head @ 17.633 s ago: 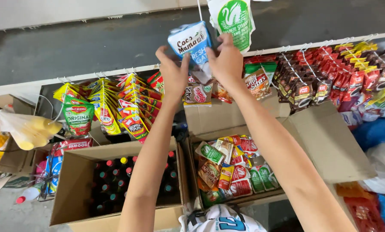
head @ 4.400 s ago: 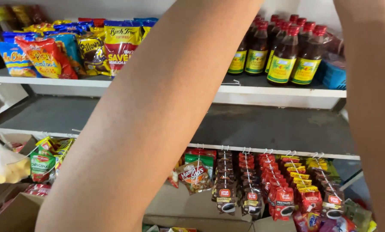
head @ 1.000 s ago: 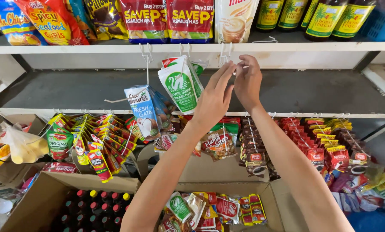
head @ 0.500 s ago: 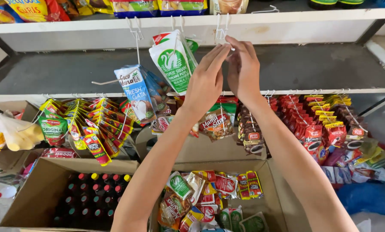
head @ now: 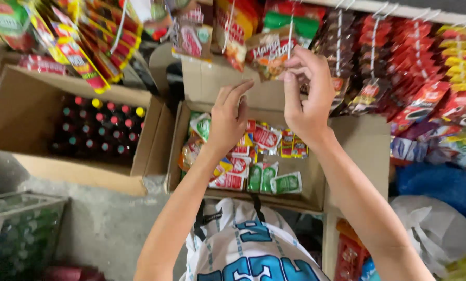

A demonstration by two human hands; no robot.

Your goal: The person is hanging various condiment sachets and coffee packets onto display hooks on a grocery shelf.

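Both my hands are lowered in front of a rack of hanging snack strips. My left hand (head: 232, 120) is open with its fingers stretched up, holding nothing, over an open cardboard box (head: 176, 151) full of red and green sachets (head: 264, 177). Beside it, my right hand (head: 308, 99) has loosely curled fingers with nothing in them, just under a hanging orange snack packet (head: 266, 51). The two hands are close together but do not touch.
A second cardboard box (head: 30, 166) at the left holds dark bottles with coloured caps (head: 100, 130). Strips of sachets (head: 425, 67) hang at the right, yellow and red packets (head: 77, 52) at the upper left. A crate of bottles (head: 19, 234) sits bottom left, a white plastic bag (head: 436, 234) bottom right.
My hands have come down from the hooks under the upper shelf and no longer touch the green and white pouch. The view has tilted down to the boxes.
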